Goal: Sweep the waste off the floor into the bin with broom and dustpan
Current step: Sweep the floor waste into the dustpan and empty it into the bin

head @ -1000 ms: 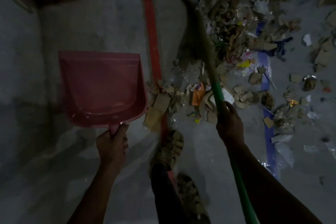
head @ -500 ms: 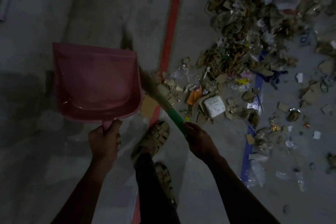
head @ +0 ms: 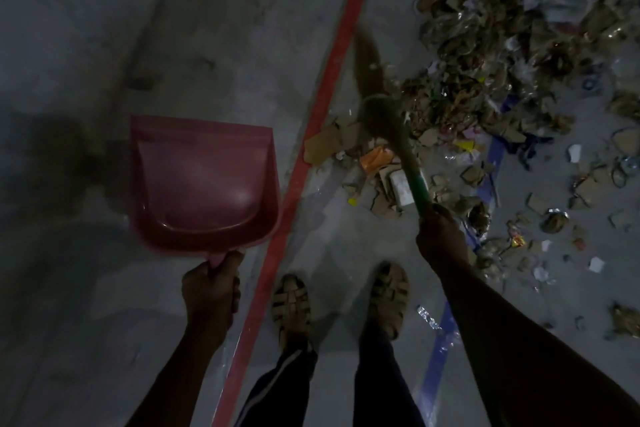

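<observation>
left of the red floor line (head: 313, 135), my left hand (head: 211, 291) grips the pink dustpan (head: 204, 180) by its handle, pan empty — my right hand (head: 441, 239) clasps the green broom (head: 407, 156), bristles blurred at the edge of the waste (head: 485, 87) heaped right of it.

Bare forearms, dark trousers (head: 377, 388) with a pale side stripe, strappy woven sandals (head: 290, 305).
</observation>
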The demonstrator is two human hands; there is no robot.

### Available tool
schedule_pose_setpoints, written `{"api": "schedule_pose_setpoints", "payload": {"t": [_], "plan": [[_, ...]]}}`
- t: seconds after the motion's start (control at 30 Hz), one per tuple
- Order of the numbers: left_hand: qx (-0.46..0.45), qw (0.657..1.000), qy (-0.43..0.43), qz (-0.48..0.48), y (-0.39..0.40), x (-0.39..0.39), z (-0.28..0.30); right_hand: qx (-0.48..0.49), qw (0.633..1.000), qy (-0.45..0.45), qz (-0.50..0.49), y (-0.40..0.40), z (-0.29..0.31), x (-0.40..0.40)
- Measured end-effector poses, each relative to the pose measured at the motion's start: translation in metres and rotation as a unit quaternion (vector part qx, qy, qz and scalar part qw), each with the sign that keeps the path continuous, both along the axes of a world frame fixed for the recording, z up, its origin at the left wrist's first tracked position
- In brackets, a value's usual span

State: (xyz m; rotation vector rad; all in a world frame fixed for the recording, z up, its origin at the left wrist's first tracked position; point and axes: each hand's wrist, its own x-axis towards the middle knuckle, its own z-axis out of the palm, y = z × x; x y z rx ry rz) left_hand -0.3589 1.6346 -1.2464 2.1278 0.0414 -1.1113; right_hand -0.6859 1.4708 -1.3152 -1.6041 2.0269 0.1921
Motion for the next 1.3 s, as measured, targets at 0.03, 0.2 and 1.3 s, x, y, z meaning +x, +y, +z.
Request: {"api": "schedule_pose_setpoints", "payload": {"t": [0.03,0.2,1.3], "plan": [[0.002,1.000,-0.006,0.002,0.006,-0.003,-0.001,-0.011,1.000,-0.001,-0.009,0.004,0.000,0.002],[0.017,1.000,-0.008,0.021,0.030,-0.017,-0.005,-0.062,0.995,-0.050,0.059,0.035,0.003,0.009],[-0.006,0.965,0.051,0.259,0.079,-0.123,-0.039,0.021,0.915,-0.074,0.397,0.084,-0.043,-0.025]]}}
